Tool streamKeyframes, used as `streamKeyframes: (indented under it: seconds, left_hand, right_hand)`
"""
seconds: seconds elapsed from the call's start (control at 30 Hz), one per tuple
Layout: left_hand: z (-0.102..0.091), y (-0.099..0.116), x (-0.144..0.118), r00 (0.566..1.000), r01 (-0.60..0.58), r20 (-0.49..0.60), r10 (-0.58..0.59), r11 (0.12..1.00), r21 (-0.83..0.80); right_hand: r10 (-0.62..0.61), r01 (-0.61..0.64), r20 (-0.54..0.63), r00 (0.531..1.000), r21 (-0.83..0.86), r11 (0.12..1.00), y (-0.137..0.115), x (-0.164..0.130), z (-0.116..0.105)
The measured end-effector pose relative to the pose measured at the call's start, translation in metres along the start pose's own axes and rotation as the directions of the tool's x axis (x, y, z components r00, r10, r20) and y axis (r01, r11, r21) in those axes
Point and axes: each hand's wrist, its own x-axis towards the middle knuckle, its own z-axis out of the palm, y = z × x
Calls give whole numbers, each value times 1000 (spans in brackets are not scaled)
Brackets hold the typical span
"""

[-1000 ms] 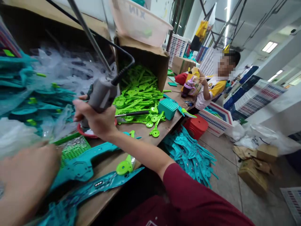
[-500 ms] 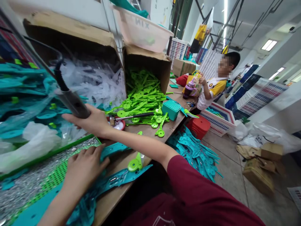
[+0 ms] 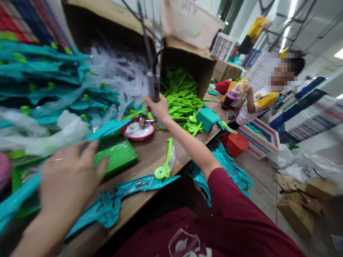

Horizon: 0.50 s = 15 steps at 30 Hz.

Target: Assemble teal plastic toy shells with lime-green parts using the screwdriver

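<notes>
My right hand (image 3: 160, 107) grips the hanging grey electric screwdriver (image 3: 153, 86); my left hand (image 3: 66, 178), fingers spread, lies on a long teal plastic part (image 3: 24, 194) at the table's near edge; seating a screw looks next.

A grey cylindrical power tool (image 3: 153, 87) hangs upright from a black cable, its lower end gripped by the right hand (image 3: 160, 107) above the wooden surface (image 3: 150, 157). A long teal plastic strip (image 3: 107, 129), blurred, slants across the green perforated tray (image 3: 119, 154) beside the left hand (image 3: 68, 180).
</notes>
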Motion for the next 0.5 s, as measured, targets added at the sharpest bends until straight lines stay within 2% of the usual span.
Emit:
streamKeyframes:
  seconds: [0.03, 0.1, 0.17, 0.23, 0.3, 0.37, 0.5]
  left_hand:
    - [3, 19, -10, 996, -86, 34, 87, 996, -23]
    - [18, 59, -32, 957, -262, 74, 279, 948, -183]
    - [41, 91, -54, 926, -318, 126, 356, 914, -251]
    - [64, 111, -71, 908, -346, 140, 394, 897, -275]
    - [81, 117, -81, 904, -358, 134, 405, 891, -279]
    - [91, 113, -85, 903, -365, 122, 412, 885, -289]
    - [97, 102, -83, 906, -347, 112, 407, 869, -354]
  right_hand:
    - [-18, 18, 1, 1000, -3, 1000, 3, -5, -11]
    - [-41, 41, -13, 999, -34, 999, 11, -16, -33]
    - [-27, 25, -42, 999, -57, 998, 18, -25, -53]
    - [15, -18, -70, 997, -43, 999, 24, -36, -67]
    - [59, -60, -90, 994, -4, 998, 30, -46, -74]
    - [83, -81, -102, 991, 29, 996, 34, -57, -77]
    - [95, -91, -87, 992, 51, 995, 37, -72, -73]
